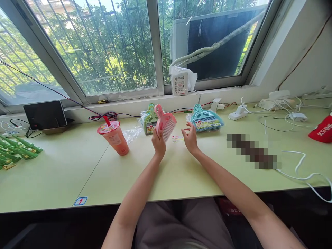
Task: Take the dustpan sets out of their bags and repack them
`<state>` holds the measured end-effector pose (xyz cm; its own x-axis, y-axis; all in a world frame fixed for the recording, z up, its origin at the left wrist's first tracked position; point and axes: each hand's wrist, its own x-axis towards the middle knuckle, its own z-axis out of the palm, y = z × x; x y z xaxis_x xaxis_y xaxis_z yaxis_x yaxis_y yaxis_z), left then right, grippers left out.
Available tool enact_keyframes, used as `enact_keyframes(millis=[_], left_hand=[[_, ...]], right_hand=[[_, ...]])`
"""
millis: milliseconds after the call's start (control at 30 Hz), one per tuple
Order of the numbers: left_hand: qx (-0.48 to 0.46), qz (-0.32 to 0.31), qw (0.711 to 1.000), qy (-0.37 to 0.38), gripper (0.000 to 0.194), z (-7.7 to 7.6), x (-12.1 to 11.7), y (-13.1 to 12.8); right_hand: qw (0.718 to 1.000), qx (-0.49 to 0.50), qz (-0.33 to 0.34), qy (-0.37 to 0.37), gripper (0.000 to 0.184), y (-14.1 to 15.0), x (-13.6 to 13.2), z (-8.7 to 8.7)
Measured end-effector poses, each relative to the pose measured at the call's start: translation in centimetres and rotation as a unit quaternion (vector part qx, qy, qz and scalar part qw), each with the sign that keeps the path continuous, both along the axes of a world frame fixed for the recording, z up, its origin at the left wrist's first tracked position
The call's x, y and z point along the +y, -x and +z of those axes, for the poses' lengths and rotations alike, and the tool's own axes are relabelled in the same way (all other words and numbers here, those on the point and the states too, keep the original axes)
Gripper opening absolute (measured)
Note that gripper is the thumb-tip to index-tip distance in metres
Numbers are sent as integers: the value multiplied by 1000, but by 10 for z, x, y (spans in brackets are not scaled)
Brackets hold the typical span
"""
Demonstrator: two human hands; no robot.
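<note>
Upright above the table, a small pink hand brush (166,121) with pale bristles is gripped in my left hand (158,144). Whether a dustpan is nested behind the brush, I cannot tell. My right hand (191,139) has its fingers apart and holds nothing. Just beyond its fingertips lies a blue dustpan-and-brush set (207,119) with a printed label. Partly hidden behind the pink brush is a green dustpan-and-brush set (149,121) in clear plastic. Between my hands, a small colourful printed card (177,139) lies on the table.
A lidded cup of pink drink (114,137) stands left of my hands, near crumpled clear wrap (131,134). Farther left are a tablet (45,114) and green pieces (19,150). White cables (298,174), a power strip (238,112) and a blurred-out object (252,150) lie right.
</note>
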<state>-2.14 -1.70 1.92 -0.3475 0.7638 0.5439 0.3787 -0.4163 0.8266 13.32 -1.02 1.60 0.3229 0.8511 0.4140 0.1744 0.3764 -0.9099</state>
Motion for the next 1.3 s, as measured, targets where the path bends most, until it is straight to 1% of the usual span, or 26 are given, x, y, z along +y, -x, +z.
enact_keyframes(millis=[67,100,133,200,267,333,433,533,567,600,633,667,700,733,767,833,867,933,1100,1200,1300], left_hand=[[73,-12,997,-30,42,-2,-7,-4],[111,-30,992,-48,42,-3,-11,-6],[146,-54,986,-66,41,-4,-13,-9],[200,-106,969,-94,40,-6,-17,-13],[221,-147,959,-96,41,-6,-19,-15],[201,-171,962,-72,41,-3,-20,-14],[129,-196,972,-21,39,3,-19,-14],[85,-212,973,-13,38,6,-13,-13],[60,-201,978,-13,38,7,-9,-10],[25,-174,984,-9,38,8,-3,-6],[-21,-130,991,-3,40,8,4,1],[-74,-71,995,3,43,9,11,9],[-119,-7,993,4,43,10,19,20],[-156,43,987,2,44,10,26,31],[-186,77,980,0,45,11,32,42],[-212,116,970,9,47,12,41,61],[-207,122,970,23,47,12,44,68],[-172,111,977,58,47,11,46,75],[-85,27,989,121,46,5,49,70],[-12,-4,985,172,43,2,49,69],[98,-1,972,212,42,-2,48,70]], right_hand=[[995,-67,26,-70,43,6,-10,7],[992,-78,46,-88,40,8,-13,10],[991,-77,60,-97,37,10,-16,12],[992,-47,62,-98,28,11,-16,15],[995,-13,54,-86,20,8,-12,15],[995,15,70,-66,16,3,-4,15],[990,62,124,-24,17,-5,5,16],[978,101,180,23,23,-13,5,21],[973,106,202,36,25,-15,4,23],[968,106,225,46,26,-17,2,26],[962,105,246,52,28,-20,0,28],[958,106,262,55,28,-22,-2,31],[955,111,271,55,29,-23,-4,33],[952,118,276,51,30,-25,-5,36],[952,127,275,44,31,-26,-5,37],[955,138,263,27,34,-29,-4,39],[957,135,256,21,35,-30,-3,39],[962,117,244,22,38,-34,0,37],[974,90,204,48,46,-38,3,35],[975,91,196,43,46,-38,3,35],[974,91,201,45,47,-36,3,34]])
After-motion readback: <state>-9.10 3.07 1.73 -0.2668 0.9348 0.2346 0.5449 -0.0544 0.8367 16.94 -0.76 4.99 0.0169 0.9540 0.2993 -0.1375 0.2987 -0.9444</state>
